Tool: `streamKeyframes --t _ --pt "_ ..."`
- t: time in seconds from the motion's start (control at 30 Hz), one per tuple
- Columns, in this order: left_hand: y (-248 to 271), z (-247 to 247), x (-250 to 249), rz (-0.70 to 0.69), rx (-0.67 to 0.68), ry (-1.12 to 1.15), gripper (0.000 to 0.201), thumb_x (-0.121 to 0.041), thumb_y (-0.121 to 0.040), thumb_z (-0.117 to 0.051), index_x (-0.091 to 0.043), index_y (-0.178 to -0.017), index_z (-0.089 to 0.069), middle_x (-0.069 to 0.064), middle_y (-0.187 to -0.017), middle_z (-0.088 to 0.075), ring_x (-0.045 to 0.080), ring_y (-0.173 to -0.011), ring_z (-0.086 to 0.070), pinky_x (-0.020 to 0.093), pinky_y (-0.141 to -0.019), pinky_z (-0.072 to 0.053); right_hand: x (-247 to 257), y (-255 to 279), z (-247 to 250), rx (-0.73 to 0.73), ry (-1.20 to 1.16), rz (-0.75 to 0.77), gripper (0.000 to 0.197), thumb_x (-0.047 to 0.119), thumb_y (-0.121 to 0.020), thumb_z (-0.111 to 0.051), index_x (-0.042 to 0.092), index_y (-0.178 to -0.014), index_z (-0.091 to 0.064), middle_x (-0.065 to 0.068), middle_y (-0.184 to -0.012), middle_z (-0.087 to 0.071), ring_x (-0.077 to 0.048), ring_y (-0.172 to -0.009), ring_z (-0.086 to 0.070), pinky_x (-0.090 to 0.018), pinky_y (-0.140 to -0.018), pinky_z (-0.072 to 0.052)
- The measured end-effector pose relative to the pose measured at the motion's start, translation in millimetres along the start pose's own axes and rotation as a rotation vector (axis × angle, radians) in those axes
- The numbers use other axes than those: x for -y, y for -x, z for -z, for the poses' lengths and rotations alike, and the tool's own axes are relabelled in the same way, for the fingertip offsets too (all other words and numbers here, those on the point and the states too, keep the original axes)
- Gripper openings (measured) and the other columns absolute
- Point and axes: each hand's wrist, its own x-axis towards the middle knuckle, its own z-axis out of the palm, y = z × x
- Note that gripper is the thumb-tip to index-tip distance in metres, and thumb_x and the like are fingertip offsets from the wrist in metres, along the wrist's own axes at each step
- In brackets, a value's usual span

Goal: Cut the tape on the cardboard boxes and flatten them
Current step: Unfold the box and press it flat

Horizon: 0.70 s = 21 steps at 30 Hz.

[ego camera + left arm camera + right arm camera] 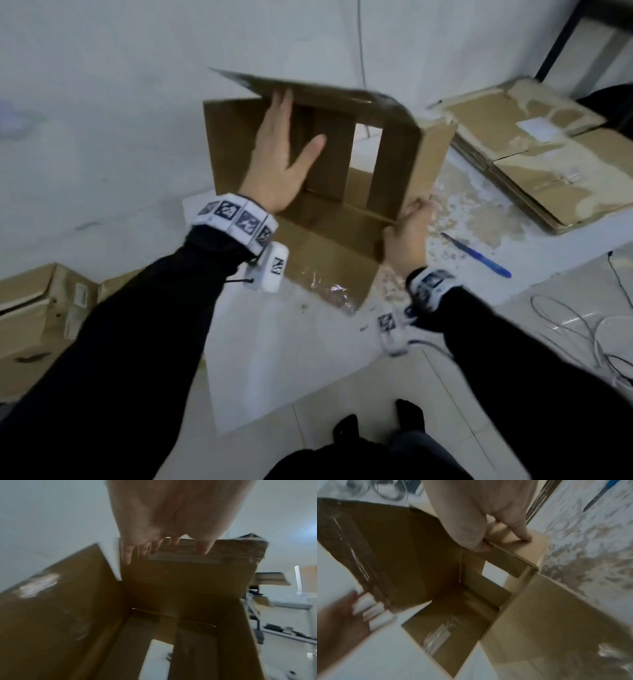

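Note:
An open brown cardboard box (229, 144) lies on its side on the white table (102, 120), both ends open so the table shows through. My left hand (277, 161) is flat with straight fingers, reaching inside against the raised upper flap (325, 89); the left wrist view shows its fingertips (126, 555) at the flap's taped edge. My right hand (409, 226) grips the box's lower right corner; in the right wrist view the thumb (481, 546) is inside the wall and the fingers outside. The near flap (329, 267) lies on the table with clear tape stuck to it.
A blue cutter (479, 257) lies on the table to the right of the box. A stack of flattened boxes (548, 161) sits at the back right. More boxes (41, 308) stand at the left, below the table. Cables (582, 329) lie on the tiled floor at the right.

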Motion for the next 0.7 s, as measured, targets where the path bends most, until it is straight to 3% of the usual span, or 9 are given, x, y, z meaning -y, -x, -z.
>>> streamKeyframes --t 0.1,0.17,0.27,0.3,0.37,0.43,0.5,0.57,0.7 --pt "-24 -32 -27 0.043 0.052 0.142 0.087 -0.066 -0.088 -0.040 -0.026 -0.153 0.003 0.009 -0.161 0.008 0.028 -0.148 0.006 0.050 -0.119 -0.004 -14 45 -32 0.025 0.017 -0.047 0.071 -0.008 -0.067 -0.047 -0.020 -0.134 -0.025 -0.035 -0.134 -0.033 -0.047 -0.126 -0.033 -0.048 -0.112 -0.022" --pt "-34 -49 -34 0.130 0.191 -0.001 0.093 -0.078 -0.079 -0.039 -0.036 -0.151 0.002 0.004 -0.161 0.008 0.034 -0.146 0.008 0.059 -0.115 -0.005 -23 75 -46 0.064 0.007 -0.056 0.064 -0.004 -0.066 -0.042 -0.018 -0.128 -0.033 -0.037 -0.135 -0.032 -0.051 -0.127 -0.031 -0.052 -0.112 -0.021" --pt "-39 -61 -37 0.195 0.482 -0.327 0.093 -0.081 -0.075 -0.044 -0.042 -0.150 -0.005 -0.004 -0.161 0.002 0.038 -0.145 0.008 0.067 -0.111 -0.006 -39 111 -44 0.250 0.038 0.075 0.049 0.015 -0.087 -0.049 0.001 -0.130 -0.031 -0.021 -0.147 -0.015 -0.036 -0.141 -0.010 -0.022 -0.117 0.002" --pt "-39 -61 -36 0.212 0.552 -0.389 0.093 -0.082 -0.074 -0.045 -0.043 -0.150 -0.007 -0.005 -0.161 0.002 0.038 -0.145 0.008 0.068 -0.110 -0.005 -43 112 -35 0.286 -0.021 0.075 0.055 0.025 -0.090 -0.054 0.005 -0.134 -0.028 -0.016 -0.146 -0.016 -0.028 -0.141 -0.011 -0.016 -0.115 0.000" --pt "-40 -58 -32 0.250 0.653 -0.479 0.095 -0.082 -0.071 -0.048 -0.043 -0.150 -0.011 -0.005 -0.161 0.000 0.039 -0.145 0.006 0.066 -0.112 -0.005 -50 99 -9 0.280 -0.188 -0.016 0.049 0.034 -0.092 -0.052 0.008 -0.131 -0.035 -0.009 -0.131 -0.039 -0.020 -0.126 -0.037 -0.022 -0.109 -0.025" --pt "-41 -48 -24 0.269 0.730 -0.548 0.098 -0.081 -0.069 -0.053 -0.040 -0.149 -0.016 -0.001 -0.161 -0.007 0.039 -0.145 -0.005 0.059 -0.115 -0.013 -56 72 22 0.305 -0.284 -0.155 0.018 0.027 -0.098 -0.045 0.014 -0.109 -0.051 -0.003 -0.106 -0.058 -0.018 -0.099 -0.055 -0.034 -0.093 -0.044" --pt "-41 -36 -17 0.290 0.762 -0.546 0.100 -0.077 -0.066 -0.060 -0.034 -0.148 -0.022 0.002 -0.158 -0.019 0.033 -0.140 -0.028 0.049 -0.113 -0.027 -62 40 49 0.366 -0.329 -0.253 0.029 0.027 -0.102 -0.036 0.011 -0.095 -0.059 -0.005 -0.088 -0.064 -0.022 -0.084 -0.060 -0.040 -0.081 -0.049" --pt "-38 -26 -15 0.330 0.780 -0.505 0.099 -0.072 -0.066 -0.065 -0.031 -0.146 -0.025 -0.001 -0.155 -0.026 0.026 -0.133 -0.040 0.043 -0.108 -0.036 -64 9 60 0.459 -0.336 -0.337 0.044 0.034 -0.103 -0.028 0.007 -0.102 -0.063 -0.007 -0.092 -0.064 -0.024 -0.089 -0.061 -0.035 -0.081 -0.049" --pt "-31 -30 -30 0.393 0.775 -0.481 0.097 -0.070 -0.066 -0.068 -0.032 -0.145 -0.027 -0.002 -0.148 -0.036 0.023 -0.125 -0.046 0.041 -0.103 -0.041 -49 -48 53 0.642 -0.531 -0.440 0.064 0.052 -0.100 -0.009 0.014 -0.131 -0.049 -0.006 -0.130 -0.056 -0.021 -0.119 -0.053 -0.036 -0.101 -0.038"
